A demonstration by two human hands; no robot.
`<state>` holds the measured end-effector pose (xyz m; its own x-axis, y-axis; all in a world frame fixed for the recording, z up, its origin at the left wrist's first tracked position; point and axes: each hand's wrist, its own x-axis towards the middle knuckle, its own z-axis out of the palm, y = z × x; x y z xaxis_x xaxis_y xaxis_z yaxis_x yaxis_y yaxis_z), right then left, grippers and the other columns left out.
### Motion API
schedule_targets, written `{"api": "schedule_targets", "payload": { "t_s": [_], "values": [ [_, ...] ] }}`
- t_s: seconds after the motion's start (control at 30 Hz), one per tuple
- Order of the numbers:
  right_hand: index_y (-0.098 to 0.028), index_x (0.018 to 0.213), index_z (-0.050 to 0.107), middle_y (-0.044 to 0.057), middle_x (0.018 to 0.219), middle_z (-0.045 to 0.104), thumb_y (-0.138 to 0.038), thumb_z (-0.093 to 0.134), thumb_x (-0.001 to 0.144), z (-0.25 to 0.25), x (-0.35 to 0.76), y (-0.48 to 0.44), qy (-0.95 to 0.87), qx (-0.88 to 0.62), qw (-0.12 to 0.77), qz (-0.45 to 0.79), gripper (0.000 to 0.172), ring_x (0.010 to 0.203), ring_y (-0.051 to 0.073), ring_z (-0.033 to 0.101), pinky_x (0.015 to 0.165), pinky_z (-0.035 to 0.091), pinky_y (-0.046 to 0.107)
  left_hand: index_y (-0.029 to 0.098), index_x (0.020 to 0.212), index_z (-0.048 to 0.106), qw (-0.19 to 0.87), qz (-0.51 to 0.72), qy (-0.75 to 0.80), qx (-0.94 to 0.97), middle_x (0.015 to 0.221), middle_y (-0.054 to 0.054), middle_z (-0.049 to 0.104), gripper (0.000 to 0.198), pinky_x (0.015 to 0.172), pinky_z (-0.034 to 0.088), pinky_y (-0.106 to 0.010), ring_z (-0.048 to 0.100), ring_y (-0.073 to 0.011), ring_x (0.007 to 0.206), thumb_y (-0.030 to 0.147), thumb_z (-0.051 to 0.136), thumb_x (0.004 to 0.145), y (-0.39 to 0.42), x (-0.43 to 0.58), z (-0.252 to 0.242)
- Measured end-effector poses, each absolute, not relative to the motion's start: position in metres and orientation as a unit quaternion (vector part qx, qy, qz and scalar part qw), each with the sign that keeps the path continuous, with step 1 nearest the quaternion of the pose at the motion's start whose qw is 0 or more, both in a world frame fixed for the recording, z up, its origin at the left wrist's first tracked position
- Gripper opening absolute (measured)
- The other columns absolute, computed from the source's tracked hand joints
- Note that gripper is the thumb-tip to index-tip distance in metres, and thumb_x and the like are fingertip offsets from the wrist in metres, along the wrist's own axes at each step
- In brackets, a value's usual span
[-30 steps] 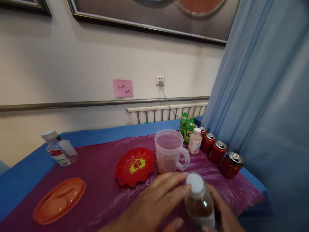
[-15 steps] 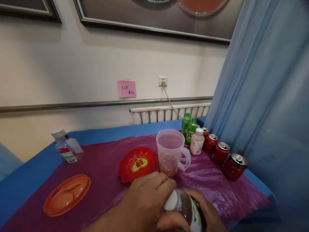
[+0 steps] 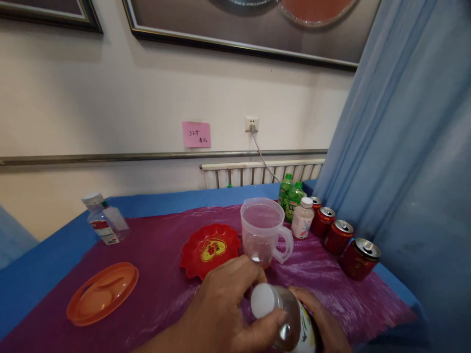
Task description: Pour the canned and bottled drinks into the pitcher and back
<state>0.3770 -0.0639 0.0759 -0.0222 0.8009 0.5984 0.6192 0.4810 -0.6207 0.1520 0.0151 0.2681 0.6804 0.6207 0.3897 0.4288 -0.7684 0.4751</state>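
Note:
A clear bottle (image 3: 289,314) of brownish liquid, with a label and a white cap (image 3: 264,300), leans toward the left at the bottom of the view. My right hand (image 3: 320,318) wraps round its right side and holds it; part of that hand is hidden behind the bottle. Around the cap, my left hand (image 3: 228,304) has its fingers and thumb apart. Its thumb crosses the bottle just below the cap, and its fingertips lie beyond the cap, partly hidden. Just past my hands stands a translucent measuring jug (image 3: 262,228) with a little amber liquid at the bottom.
A red scalloped plate (image 3: 195,250) lies left of the jug, an orange oval dish (image 3: 103,294) farther left. Clear bottles (image 3: 101,220) stand at the back left. Green bottles (image 3: 294,198), a white-capped bottle (image 3: 302,218) and several red cans (image 3: 358,260) line the right, beside a blue curtain (image 3: 405,147).
My left hand has loosened from the white cap, which now shows whole between thumb and fingers. My right hand still holds the bottle. The view has shifted slightly.

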Motion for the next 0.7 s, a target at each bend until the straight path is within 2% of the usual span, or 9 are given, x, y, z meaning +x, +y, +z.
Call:
{"api": "schedule_targets", "payload": {
  "t_s": [0.13, 0.27, 0.4, 0.53, 0.7],
  "values": [
    [-0.026, 0.144, 0.048, 0.011, 0.123, 0.071, -0.038, 0.083, 0.076, 0.074, 0.376, -0.066, -0.697, -0.501, 0.506, 0.078, 0.078, 0.104, 0.030, 0.073, 0.087, 0.061, 0.033, 0.021, 0.073, 0.052, 0.215, 0.344, 0.341, 0.848, 0.061, 0.006, 0.051, 0.019, 0.048, 0.037, -0.021, 0.045, -0.0098, 0.053, 0.034, 0.062, 0.082, 0.024, 0.150, 0.278],
    [-0.024, 0.144, 0.045, 0.011, 0.122, 0.071, -0.034, 0.078, 0.079, 0.092, 0.390, -0.069, -0.680, -0.538, 0.495, 0.053, 0.074, 0.099, 0.027, 0.074, 0.081, 0.062, 0.028, 0.022, 0.085, 0.060, 0.291, 0.357, 0.335, 0.822, 0.071, 0.005, 0.057, 0.016, 0.055, 0.043, -0.021, 0.051, -0.0105, 0.061, 0.038, 0.061, 0.086, 0.032, 0.137, 0.278],
    [-0.024, 0.142, 0.044, 0.010, 0.118, 0.071, -0.034, 0.071, 0.084, 0.149, 0.419, -0.053, -0.676, -0.552, 0.488, -0.014, 0.065, 0.096, 0.026, 0.074, 0.082, 0.062, 0.032, 0.022, 0.095, 0.064, 0.338, 0.330, 0.361, 0.804, 0.078, 0.003, 0.059, 0.019, 0.063, 0.047, -0.022, 0.056, -0.0124, 0.069, 0.040, 0.060, 0.088, 0.033, 0.122, 0.248],
    [-0.025, 0.140, 0.046, 0.010, 0.123, 0.068, -0.040, 0.071, 0.086, 0.201, 0.453, -0.017, -0.697, -0.572, 0.427, -0.069, 0.062, 0.103, 0.028, 0.070, 0.090, 0.059, 0.040, 0.023, 0.094, 0.064, 0.370, 0.294, 0.430, 0.770, 0.078, 0.002, 0.058, 0.023, 0.065, 0.048, -0.024, 0.056, -0.0141, 0.070, 0.044, 0.058, 0.089, 0.027, 0.109, 0.205],
    [-0.023, 0.139, 0.047, 0.012, 0.126, 0.067, -0.040, 0.066, 0.088, 0.228, 0.486, 0.028, -0.747, -0.578, 0.302, -0.128, 0.057, 0.111, 0.032, 0.066, 0.094, 0.054, 0.048, 0.024, 0.096, 0.067, 0.388, 0.299, 0.495, 0.718, 0.075, 0.002, 0.056, 0.027, 0.067, 0.048, -0.026, 0.056, -0.0160, 0.070, 0.048, 0.057, 0.087, 0.014, 0.093, 0.160]
  ]
}}
